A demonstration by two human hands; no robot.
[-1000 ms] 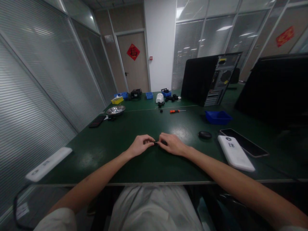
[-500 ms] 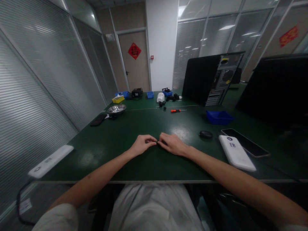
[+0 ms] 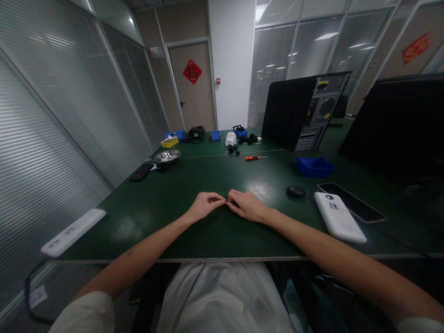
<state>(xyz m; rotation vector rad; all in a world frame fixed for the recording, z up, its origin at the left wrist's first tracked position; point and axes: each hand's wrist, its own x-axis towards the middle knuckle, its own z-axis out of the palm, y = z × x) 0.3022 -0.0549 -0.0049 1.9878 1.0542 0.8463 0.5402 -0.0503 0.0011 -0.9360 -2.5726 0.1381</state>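
Observation:
Over the middle of the green table (image 3: 145,236), my left hand (image 3: 205,206) and my right hand (image 3: 248,205) meet at the fingertips. The fingers of both are pinched together around something small and dark, mostly hidden, that I cannot make out. An orange-handled screwdriver (image 3: 252,158) lies beyond my right hand. A black mouse (image 3: 296,192) rests to the right of it. Farther back are small black parts (image 3: 231,148) and a white object (image 3: 231,139).
A blue tray (image 3: 315,168), a dark phone (image 3: 354,203) and a white device (image 3: 339,217) lie on the right. A computer case (image 3: 289,113) stands behind. On the left are a metal bowl (image 3: 168,157), another dark phone (image 3: 141,172) and a second white device (image 3: 73,232).
My fingertips have shifted slightly, and less of the small dark thing shows between them. The whole view has tilted a little; the table objects appear otherwise unmoved.

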